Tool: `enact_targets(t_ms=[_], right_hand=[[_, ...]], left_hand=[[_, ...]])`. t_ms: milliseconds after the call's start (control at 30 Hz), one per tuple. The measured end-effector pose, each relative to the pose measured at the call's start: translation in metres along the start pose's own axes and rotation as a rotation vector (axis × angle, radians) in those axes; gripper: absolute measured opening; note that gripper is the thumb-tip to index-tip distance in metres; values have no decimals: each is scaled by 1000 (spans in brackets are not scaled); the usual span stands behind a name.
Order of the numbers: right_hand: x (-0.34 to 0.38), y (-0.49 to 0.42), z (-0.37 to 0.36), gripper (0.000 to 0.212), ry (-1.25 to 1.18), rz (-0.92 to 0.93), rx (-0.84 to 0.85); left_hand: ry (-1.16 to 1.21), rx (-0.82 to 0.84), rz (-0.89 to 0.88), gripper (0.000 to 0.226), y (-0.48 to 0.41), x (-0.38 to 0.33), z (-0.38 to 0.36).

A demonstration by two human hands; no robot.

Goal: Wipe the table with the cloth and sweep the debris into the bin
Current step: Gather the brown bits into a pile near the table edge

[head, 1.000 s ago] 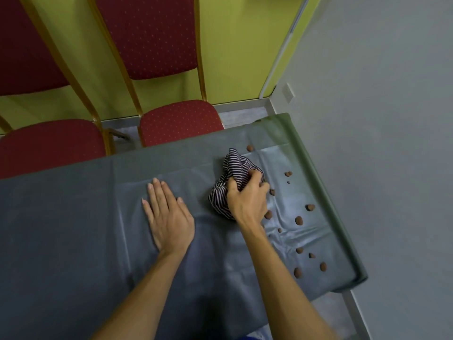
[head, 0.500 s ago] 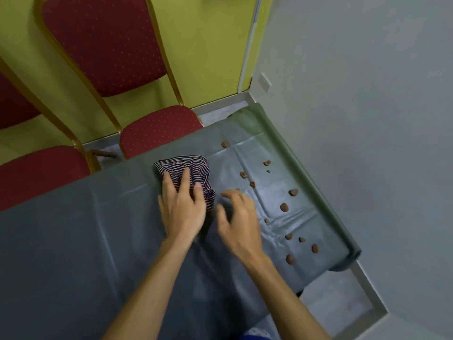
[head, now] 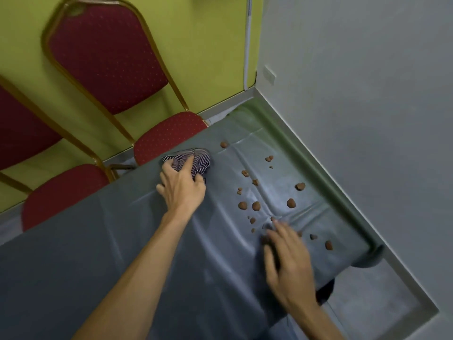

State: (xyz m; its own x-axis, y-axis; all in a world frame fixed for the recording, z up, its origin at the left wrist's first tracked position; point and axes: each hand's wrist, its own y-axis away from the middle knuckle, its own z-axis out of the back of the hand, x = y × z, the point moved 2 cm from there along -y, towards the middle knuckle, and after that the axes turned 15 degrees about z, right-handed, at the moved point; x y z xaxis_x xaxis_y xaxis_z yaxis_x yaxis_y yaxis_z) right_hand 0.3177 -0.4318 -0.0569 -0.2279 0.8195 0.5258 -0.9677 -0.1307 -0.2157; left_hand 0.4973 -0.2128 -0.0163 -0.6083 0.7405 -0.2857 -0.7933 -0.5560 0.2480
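Observation:
A crumpled striped cloth [head: 196, 160] lies at the far edge of the table [head: 122, 253], which is covered in grey-green plastic sheeting. My left hand [head: 182, 187] grips the cloth, with the index finger stretched over it and the other fingers curled into it. Several brown lumps of debris [head: 256, 205] are scattered over the right part of the table. My right hand [head: 285, 261] lies flat on the sheet near the front right, its blurred fingertips reaching the closest lumps. No bin is in view.
Two red upholstered chairs [head: 107, 57] with gold frames stand behind the table against the yellow-green wall. A grey wall [head: 367, 94] runs along the table's right side. The table's right front corner [head: 372, 251] hangs over grey floor.
The cloth passed from my right hand to my left, which carried it to the far table edge. My right hand came off it and moved back and right among the debris.

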Motion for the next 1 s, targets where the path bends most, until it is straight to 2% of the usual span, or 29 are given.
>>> enact_targets(t_ms=[100,200,467,567,700,867,933,1000], right_hand=[[39,7,-36,46,-34,135,109],[52,5,-57,49,37,136,191],[44,11,-58,51,121,99,176],[38,18,-57,50,123,161,144],[38,19,-60,51,151,195,168],[38,17,-61,54,152,168,187],[38,18,-61,54,146,174,186],[37,18,-59,50,123,183,174]], left_hand=[[5,-28,-126,54,-24,-30,5],[-30,7,-202,54,-47,-54,-5],[-181,66,-134,59,-55,-64,-30],[-159,73,-171,56,-55,-66,-26],[-154,18,-370,55,-33,-61,-30],[-193,84,-778,54,26,-48,-43],[-149,112,-821,52,36,-45,-42],[-78,78,-772,50,30,-50,-35]])
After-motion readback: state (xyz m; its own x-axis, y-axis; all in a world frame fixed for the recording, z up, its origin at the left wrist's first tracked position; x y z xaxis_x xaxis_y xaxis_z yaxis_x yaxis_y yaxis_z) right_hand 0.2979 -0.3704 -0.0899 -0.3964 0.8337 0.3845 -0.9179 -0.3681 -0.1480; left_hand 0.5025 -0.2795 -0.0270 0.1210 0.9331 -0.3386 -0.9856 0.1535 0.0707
